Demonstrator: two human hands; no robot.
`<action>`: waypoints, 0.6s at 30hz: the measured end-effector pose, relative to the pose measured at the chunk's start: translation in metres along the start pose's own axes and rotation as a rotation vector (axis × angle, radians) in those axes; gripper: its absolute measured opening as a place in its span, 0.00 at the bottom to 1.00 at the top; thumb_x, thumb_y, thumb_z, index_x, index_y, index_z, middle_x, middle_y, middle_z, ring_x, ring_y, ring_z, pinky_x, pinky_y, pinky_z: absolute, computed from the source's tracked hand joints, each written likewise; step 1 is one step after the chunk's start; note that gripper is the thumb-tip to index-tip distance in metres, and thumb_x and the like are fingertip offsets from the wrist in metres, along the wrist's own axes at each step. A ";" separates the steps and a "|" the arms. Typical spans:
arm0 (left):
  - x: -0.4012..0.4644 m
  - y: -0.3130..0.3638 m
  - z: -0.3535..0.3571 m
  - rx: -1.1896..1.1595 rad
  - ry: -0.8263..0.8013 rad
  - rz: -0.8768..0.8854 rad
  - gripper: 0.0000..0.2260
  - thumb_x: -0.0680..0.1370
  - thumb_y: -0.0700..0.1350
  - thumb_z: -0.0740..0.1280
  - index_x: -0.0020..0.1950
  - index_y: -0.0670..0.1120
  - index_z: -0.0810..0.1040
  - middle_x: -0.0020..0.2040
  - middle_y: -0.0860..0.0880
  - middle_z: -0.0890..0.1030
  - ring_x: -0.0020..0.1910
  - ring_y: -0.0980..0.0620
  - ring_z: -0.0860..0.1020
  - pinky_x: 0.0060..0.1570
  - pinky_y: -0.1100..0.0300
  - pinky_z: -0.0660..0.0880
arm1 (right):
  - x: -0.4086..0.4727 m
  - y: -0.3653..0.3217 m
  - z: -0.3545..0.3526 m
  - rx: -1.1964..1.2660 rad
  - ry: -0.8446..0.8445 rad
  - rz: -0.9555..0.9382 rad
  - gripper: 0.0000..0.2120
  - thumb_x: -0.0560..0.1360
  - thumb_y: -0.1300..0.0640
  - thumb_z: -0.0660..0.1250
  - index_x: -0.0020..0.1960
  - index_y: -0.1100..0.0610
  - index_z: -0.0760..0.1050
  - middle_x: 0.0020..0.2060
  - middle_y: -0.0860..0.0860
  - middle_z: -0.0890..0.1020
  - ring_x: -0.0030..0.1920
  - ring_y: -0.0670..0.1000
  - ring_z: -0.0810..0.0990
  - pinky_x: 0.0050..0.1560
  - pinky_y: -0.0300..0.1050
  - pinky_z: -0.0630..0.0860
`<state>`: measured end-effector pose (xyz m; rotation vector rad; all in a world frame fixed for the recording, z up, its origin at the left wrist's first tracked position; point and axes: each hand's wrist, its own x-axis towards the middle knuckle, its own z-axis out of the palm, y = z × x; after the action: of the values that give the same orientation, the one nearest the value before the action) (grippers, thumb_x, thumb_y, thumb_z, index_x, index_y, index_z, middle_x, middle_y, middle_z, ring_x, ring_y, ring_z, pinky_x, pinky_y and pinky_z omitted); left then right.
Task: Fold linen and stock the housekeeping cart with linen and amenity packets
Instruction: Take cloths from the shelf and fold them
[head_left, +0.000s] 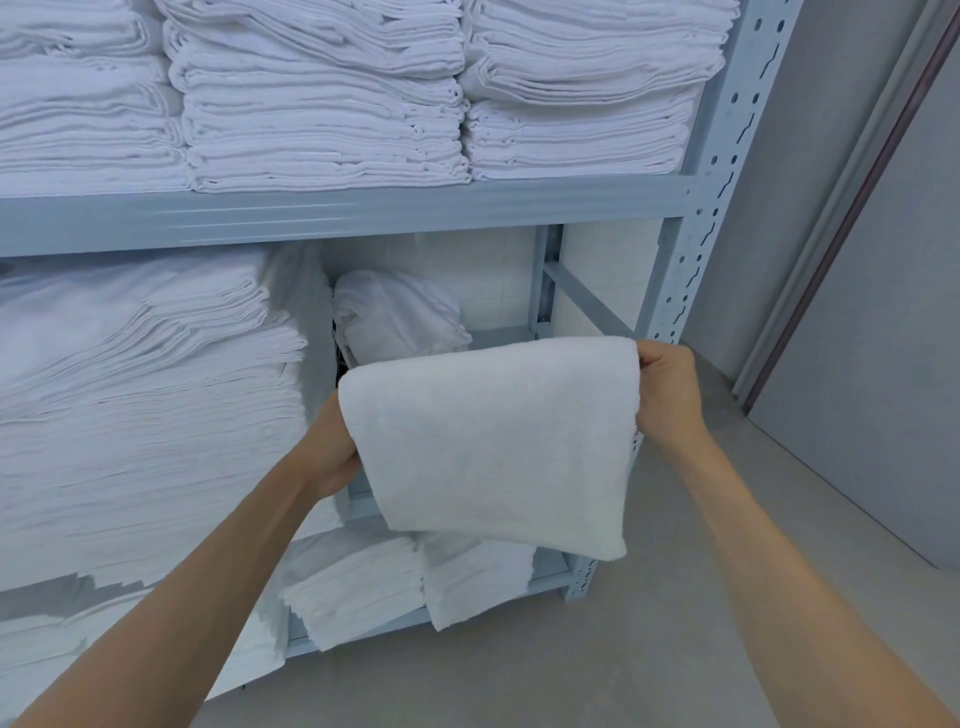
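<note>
- A white towel (493, 441), doubled over, was held up in front of the middle shelf of the rack (691, 291).
- Its right edge was pinched by the right hand (667, 392); the left hand (332, 452) gripped the left edge, fingers hidden.
- Folding was judged under way; no cart or amenity packets were shown.

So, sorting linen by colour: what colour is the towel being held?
Plain white, no pattern; the towel shows best in the head view.
</note>
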<state>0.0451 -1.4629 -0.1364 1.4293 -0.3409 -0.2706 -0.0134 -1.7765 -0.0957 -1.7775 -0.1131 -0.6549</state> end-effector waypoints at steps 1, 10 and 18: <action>0.001 0.002 0.001 -0.013 0.011 0.011 0.16 0.74 0.44 0.70 0.61 0.46 0.80 0.56 0.43 0.84 0.55 0.44 0.81 0.50 0.51 0.80 | 0.001 -0.003 0.000 0.018 0.024 -0.009 0.17 0.65 0.75 0.63 0.30 0.55 0.80 0.26 0.47 0.72 0.34 0.46 0.66 0.36 0.41 0.64; 0.013 0.033 0.023 -0.032 0.123 0.145 0.17 0.78 0.31 0.61 0.42 0.47 0.86 0.39 0.48 0.83 0.36 0.50 0.80 0.36 0.58 0.78 | -0.003 0.000 -0.011 0.720 -0.024 0.650 0.21 0.78 0.53 0.64 0.26 0.52 0.77 0.23 0.45 0.75 0.22 0.44 0.73 0.27 0.34 0.73; 0.008 0.025 0.048 0.052 0.170 -0.070 0.17 0.79 0.32 0.57 0.33 0.44 0.75 0.21 0.55 0.70 0.18 0.60 0.67 0.22 0.69 0.66 | -0.076 0.068 0.022 0.808 -0.045 0.972 0.13 0.71 0.52 0.70 0.31 0.53 0.72 0.24 0.48 0.70 0.24 0.48 0.68 0.30 0.38 0.69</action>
<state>0.0334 -1.5066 -0.1062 1.5056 -0.1603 -0.1963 -0.0417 -1.7589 -0.1948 -0.8785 0.3925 0.1508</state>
